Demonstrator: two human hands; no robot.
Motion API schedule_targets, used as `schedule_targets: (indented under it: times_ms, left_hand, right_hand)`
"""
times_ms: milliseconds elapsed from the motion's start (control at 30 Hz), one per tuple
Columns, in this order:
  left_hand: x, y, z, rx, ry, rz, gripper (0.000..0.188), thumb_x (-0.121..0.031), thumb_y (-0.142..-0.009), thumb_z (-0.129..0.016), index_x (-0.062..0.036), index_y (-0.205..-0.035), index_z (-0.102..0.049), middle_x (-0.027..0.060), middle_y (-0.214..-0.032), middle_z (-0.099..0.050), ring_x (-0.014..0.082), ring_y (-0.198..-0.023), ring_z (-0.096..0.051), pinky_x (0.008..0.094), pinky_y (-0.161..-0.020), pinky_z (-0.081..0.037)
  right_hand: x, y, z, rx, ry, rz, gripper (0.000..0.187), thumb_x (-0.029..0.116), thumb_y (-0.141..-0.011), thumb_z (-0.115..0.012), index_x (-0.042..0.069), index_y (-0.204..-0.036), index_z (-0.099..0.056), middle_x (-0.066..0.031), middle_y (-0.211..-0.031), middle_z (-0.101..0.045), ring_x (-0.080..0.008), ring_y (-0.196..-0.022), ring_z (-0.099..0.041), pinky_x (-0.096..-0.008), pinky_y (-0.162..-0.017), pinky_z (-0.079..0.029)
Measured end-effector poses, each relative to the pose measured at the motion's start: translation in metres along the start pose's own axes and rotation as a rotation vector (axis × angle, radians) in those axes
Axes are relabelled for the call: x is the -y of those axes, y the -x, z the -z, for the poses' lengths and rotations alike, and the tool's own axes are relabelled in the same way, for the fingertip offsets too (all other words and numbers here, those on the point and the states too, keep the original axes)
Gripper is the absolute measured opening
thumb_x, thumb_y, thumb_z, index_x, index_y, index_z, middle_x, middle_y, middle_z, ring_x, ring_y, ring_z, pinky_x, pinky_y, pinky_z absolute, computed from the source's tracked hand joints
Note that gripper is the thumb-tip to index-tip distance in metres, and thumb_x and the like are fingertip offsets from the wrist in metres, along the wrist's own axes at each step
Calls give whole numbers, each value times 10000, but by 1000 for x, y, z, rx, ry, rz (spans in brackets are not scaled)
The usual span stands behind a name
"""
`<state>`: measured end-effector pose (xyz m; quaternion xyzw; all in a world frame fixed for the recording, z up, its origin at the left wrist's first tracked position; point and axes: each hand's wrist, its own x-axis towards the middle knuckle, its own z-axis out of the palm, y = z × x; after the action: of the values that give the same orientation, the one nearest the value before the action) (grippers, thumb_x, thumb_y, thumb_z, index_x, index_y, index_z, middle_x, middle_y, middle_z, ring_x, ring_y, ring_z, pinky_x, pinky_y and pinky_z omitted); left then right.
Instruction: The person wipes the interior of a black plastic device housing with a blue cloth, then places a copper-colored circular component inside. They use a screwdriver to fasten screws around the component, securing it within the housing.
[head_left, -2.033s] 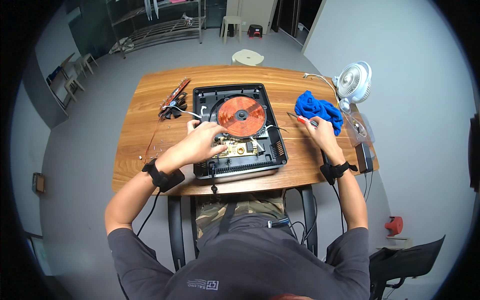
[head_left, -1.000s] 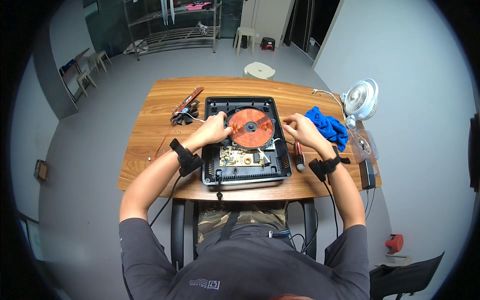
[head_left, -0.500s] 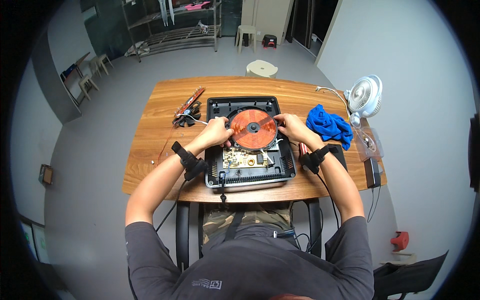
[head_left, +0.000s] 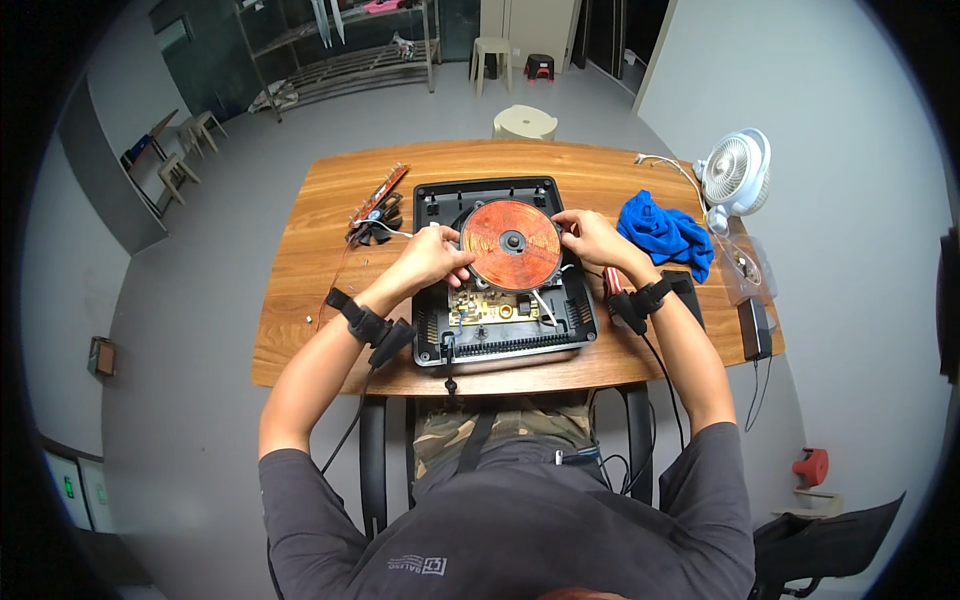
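Note:
A round copper coil [head_left: 511, 262] with a black rim and dark centre hub sits over the open black housing [head_left: 520, 346] of what looks like an induction cooker. My left hand [head_left: 440, 256] grips the coil's left edge, fingers bent and pressed to the rim. On the opposite edge, my right hand [head_left: 594, 242] pinches the rim between thumb and fingers. Below the coil, a tan circuit board [head_left: 488, 308] shows in the housing; the coil hides its far part. A pale wire [head_left: 545, 306] runs from near the coil's front edge across the board.
Left of the housing lie a small black fan [head_left: 380, 226] and a red strip-shaped board [head_left: 382, 192]. To the right are a blue cloth [head_left: 662, 240], a white desk fan [head_left: 733, 178], a clear box [head_left: 748, 268] and a black adapter [head_left: 754, 330]. The wooden table [head_left: 300, 270] carries everything.
The view has shifted a little, moving the table upward in it. Between my hands the coil looks slightly tilted differently; the dark bands across its windings have faded. Both hands keep their hold.

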<state>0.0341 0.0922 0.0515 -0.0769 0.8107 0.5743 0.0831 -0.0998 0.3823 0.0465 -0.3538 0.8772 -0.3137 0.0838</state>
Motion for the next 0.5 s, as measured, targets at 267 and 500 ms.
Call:
schedule_targets:
  times_ms: [267,500]
  left_hand:
    - [12,37,-6,106,-63,108,218,-164,-968,-699,19,-1029,-598,96,-822,-758,81,-549,-653,216,-432,-438]
    - [27,45,-6,76,-109,119,222,-179,-971,-700,11,-1024,-598,98,-829,-758,86,-578,-652,209,-454,-430]
  right_hand:
    - [9,21,-7,66,-100,93,391,210,-980,-628,-38,-1282,-638,-204,-1132,-720,-273,-1048,-690,-375,-926,-535]
    - [15,18,-17,73,-108,105,410,248,-946,-680,-25,-1251,-665,-250,-1138,-712,-350,-1079,-693,-411,-936,-536]
